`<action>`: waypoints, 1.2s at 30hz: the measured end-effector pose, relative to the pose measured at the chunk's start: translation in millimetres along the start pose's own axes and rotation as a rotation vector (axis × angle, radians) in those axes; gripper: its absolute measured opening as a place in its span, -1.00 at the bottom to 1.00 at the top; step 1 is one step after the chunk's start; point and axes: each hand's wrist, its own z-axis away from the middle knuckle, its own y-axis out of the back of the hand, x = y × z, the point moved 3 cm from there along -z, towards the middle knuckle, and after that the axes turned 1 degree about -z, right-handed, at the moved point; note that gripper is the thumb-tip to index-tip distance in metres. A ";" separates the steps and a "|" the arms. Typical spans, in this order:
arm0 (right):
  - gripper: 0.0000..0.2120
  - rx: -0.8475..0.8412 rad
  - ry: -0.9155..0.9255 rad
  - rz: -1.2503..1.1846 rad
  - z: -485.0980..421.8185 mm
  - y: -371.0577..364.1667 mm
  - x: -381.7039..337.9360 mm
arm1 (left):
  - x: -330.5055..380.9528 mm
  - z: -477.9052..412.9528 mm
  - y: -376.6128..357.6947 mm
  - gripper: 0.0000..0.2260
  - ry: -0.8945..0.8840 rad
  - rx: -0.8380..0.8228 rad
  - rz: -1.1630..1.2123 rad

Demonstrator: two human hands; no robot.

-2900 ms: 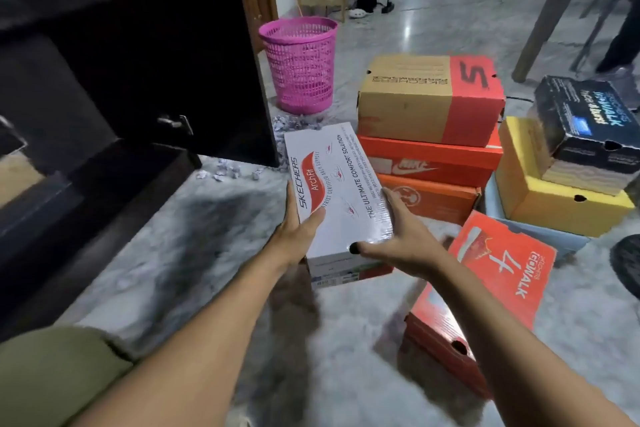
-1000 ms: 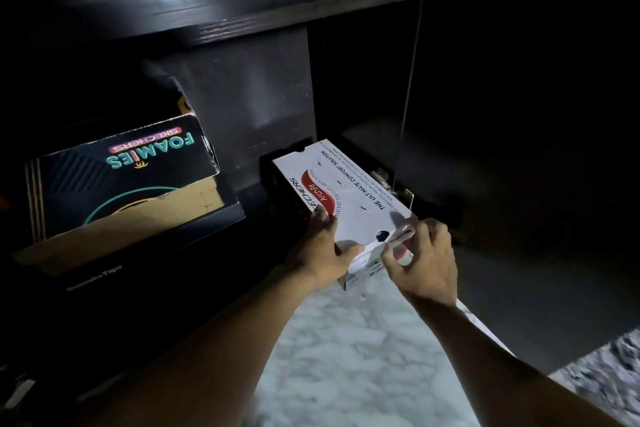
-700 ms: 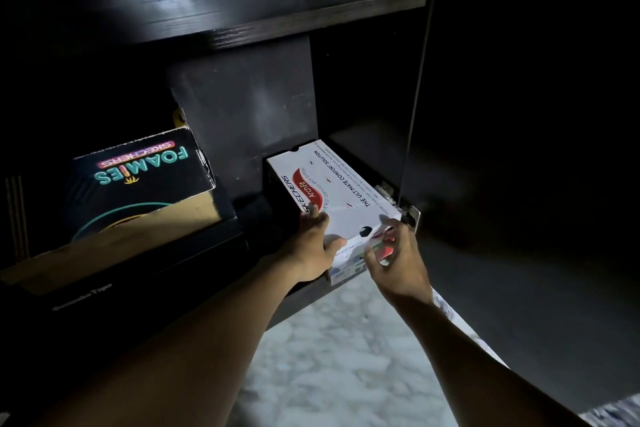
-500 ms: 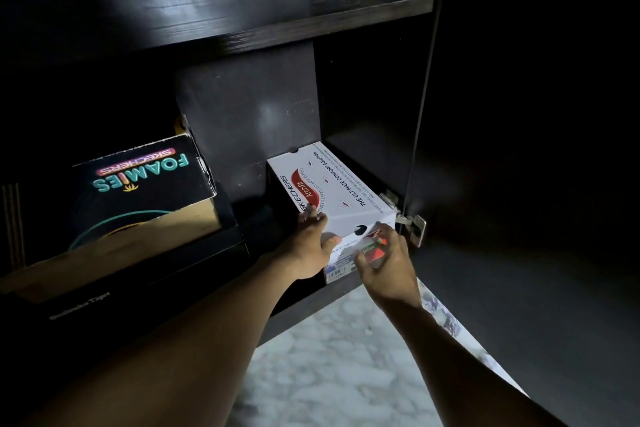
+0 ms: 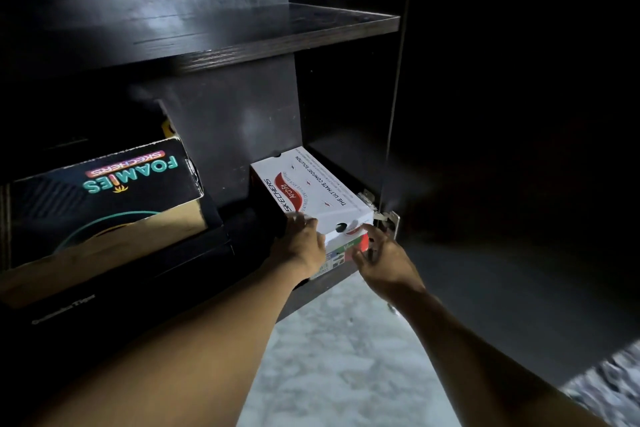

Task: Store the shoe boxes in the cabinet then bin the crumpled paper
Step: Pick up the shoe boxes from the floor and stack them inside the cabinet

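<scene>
White shoe box (image 5: 313, 189): lid shut, lying flat at the right front corner of the cabinet's (image 5: 242, 31) bottom shelf.
Dark shoe box (image 5: 104, 191): tilted, on the left side.

We are seeing everything through one wide-angle camera worn on the head. It is facing forward and down into the dark cabinet (image 5: 239, 121), sitting close in front and above the middle shelf (image 5: 263, 28), whose top face is showing. Both forearms are reaching in from the bottom edge, and the left hand (image 5: 302, 246) and right hand (image 5: 382, 262) are meeting at the white shoe box (image 5: 311, 191) just below the frame's centre. We are also taking in the marble floor (image 5: 346, 357) directly beneath and the open door (image 5: 519, 132) filling the right side.
</scene>
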 end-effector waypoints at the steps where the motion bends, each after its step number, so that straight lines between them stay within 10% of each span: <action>1: -0.56 0.004 0.011 0.021 6.1 6.7 -2.4 | 5.0 6.4 3.0 -0.61 -0.006 0.024 0.021; 25: -0.62 0.616 -0.475 0.040 436.2 163.9 50.5 | 199.2 320.2 -61.4 -0.78 -0.803 -0.454 0.352; 36: -0.60 0.839 -0.770 0.098 648.4 149.4 115.8 | 227.1 526.3 -176.9 -0.61 -0.770 -0.883 0.458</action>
